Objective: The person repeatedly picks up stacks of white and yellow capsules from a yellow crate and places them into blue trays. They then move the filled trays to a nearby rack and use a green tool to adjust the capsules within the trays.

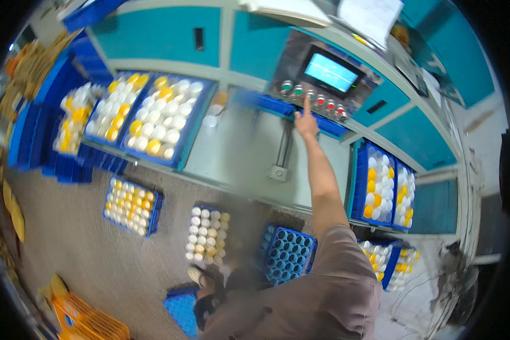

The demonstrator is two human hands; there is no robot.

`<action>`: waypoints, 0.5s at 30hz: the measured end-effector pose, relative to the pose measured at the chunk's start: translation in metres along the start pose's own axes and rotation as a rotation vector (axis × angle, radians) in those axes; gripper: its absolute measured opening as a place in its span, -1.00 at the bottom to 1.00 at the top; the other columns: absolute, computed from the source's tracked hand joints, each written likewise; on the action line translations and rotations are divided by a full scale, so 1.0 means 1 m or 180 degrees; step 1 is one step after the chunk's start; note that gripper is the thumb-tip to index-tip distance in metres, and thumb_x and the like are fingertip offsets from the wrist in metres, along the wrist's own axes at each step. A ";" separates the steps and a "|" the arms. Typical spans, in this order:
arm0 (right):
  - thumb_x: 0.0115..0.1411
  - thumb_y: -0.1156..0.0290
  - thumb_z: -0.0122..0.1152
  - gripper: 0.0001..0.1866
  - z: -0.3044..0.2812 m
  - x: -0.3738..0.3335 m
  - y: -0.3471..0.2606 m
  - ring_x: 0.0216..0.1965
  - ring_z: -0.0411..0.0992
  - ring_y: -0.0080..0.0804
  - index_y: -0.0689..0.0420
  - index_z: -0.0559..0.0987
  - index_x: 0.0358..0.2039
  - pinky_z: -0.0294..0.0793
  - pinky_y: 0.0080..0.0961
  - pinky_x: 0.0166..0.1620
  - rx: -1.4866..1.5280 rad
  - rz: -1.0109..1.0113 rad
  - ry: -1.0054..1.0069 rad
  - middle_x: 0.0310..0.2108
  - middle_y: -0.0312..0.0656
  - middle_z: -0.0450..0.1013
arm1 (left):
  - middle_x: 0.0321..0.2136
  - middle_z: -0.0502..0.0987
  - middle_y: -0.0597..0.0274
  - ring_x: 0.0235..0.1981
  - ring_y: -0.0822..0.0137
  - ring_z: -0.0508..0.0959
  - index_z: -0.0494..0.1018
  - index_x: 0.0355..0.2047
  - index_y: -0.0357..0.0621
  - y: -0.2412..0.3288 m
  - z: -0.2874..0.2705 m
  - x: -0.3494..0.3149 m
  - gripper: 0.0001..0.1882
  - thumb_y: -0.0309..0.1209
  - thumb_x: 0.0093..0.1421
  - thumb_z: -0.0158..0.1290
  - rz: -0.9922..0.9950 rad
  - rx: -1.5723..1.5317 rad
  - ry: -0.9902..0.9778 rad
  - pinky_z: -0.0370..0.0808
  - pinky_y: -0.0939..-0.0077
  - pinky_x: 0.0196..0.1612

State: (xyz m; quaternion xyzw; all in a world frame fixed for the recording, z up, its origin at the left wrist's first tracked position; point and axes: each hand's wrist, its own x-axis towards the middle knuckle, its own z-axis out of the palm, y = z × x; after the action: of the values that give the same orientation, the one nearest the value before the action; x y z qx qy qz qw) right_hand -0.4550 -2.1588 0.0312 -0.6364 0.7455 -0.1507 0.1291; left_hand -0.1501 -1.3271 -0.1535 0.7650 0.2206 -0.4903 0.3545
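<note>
My right hand (306, 124) reaches forward to a control panel (281, 62) on the teal machine. Its index finger is stretched out, with the tip at or just below the green push buttons (298, 90); whether it presses one I cannot tell. Nothing is held in this hand, and the thumb stands apart from the index finger. Beside the green buttons runs a row of red buttons (330, 105). Above them a lit screen (331, 72) shows pale blue. My left hand is out of view.
Blue crates (181, 148) of white and yellow round-topped pieces stand left on the machine; another crate (359, 187) is at the right. On the floor are a filled crate (153, 218), a group of white cylinders (207, 235), a blue crate with round holes (292, 255) and an orange basket (90, 317).
</note>
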 end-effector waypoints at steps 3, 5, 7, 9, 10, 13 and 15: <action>0.29 0.00 0.08 -0.14 0.000 -0.003 -0.005 -0.10 0.54 0.16 -0.54 -0.22 0.43 0.50 0.03 -0.08 -0.0290 -0.0070 0.0093 -0.12 0.16 0.56 | -0.28 0.58 0.13 -0.26 0.20 0.52 0.54 -0.18 -0.29 -0.030 -0.034 0.004 -0.58 -0.12 0.29 0.06 -0.0105 -0.0219 0.0109 0.47 0.30 -0.18; 0.28 -0.06 0.08 -0.10 0.008 -0.015 -0.008 -0.09 0.53 0.19 -0.17 -0.17 0.46 0.49 -0.03 -0.04 -0.0148 0.0114 0.0108 -0.12 0.22 0.54 | -0.26 0.58 0.13 -0.24 0.20 0.53 0.54 -0.17 -0.30 -0.051 -0.058 0.013 -0.57 -0.11 0.29 0.06 -0.0197 -0.0373 0.0166 0.47 0.30 -0.15; 0.28 0.03 0.13 -0.12 0.029 -0.048 -0.004 -0.14 0.53 0.19 0.16 -0.05 0.41 0.47 -0.04 -0.07 0.0259 0.0010 0.0130 -0.18 0.22 0.56 | -0.24 0.58 0.13 -0.22 0.19 0.53 0.54 -0.16 -0.31 -0.066 -0.081 0.031 -0.56 -0.10 0.29 0.06 -0.0280 -0.0501 0.0186 0.47 0.29 -0.13; 0.29 0.16 0.16 -0.28 0.066 -0.115 0.005 -0.27 0.54 0.09 0.23 0.15 0.33 0.46 -0.06 -0.15 0.0428 -0.0565 0.0271 -0.39 0.10 0.56 | -0.23 0.58 0.12 -0.20 0.18 0.53 0.54 -0.14 -0.32 -0.073 -0.107 0.060 -0.55 -0.09 0.29 0.06 -0.0318 -0.0614 0.0123 0.47 0.29 -0.11; 0.29 0.19 0.16 -0.33 0.091 -0.162 0.011 -0.31 0.54 0.06 0.24 0.21 0.29 0.46 -0.08 -0.17 0.0475 -0.0731 0.0258 -0.45 0.06 0.55 | -0.22 0.58 0.12 -0.19 0.18 0.53 0.54 -0.14 -0.32 -0.072 -0.119 0.079 -0.54 -0.09 0.29 0.06 -0.0331 -0.0682 0.0070 0.47 0.28 -0.10; 0.27 0.28 0.16 -0.45 0.178 -0.355 0.040 -0.37 0.53 0.05 0.21 0.30 0.22 0.47 -0.09 -0.28 0.0811 -0.0682 -0.0403 -0.41 0.06 0.54 | -0.19 0.58 0.12 -0.16 0.17 0.53 0.53 -0.12 -0.33 -0.046 -0.169 0.144 -0.52 -0.07 0.29 0.06 -0.0228 -0.0826 -0.0135 0.47 0.28 -0.07; 0.21 0.22 0.24 -0.37 0.227 -0.511 0.058 -0.32 0.57 -0.07 0.21 0.31 0.22 0.54 -0.17 -0.22 0.0240 -0.1234 -0.0587 -0.37 0.02 0.56 | -0.18 0.58 0.11 -0.13 0.17 0.53 0.53 -0.10 -0.34 -0.003 -0.212 0.175 -0.51 -0.07 0.29 0.06 -0.0357 -0.0364 -0.0076 0.47 0.27 -0.04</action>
State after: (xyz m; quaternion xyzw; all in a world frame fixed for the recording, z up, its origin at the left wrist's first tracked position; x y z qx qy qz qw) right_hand -0.3402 -1.6595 -0.2002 -0.7736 0.5880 -0.1416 0.1891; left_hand 0.0481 -1.1659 -0.2561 0.7240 0.2865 -0.5051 0.3723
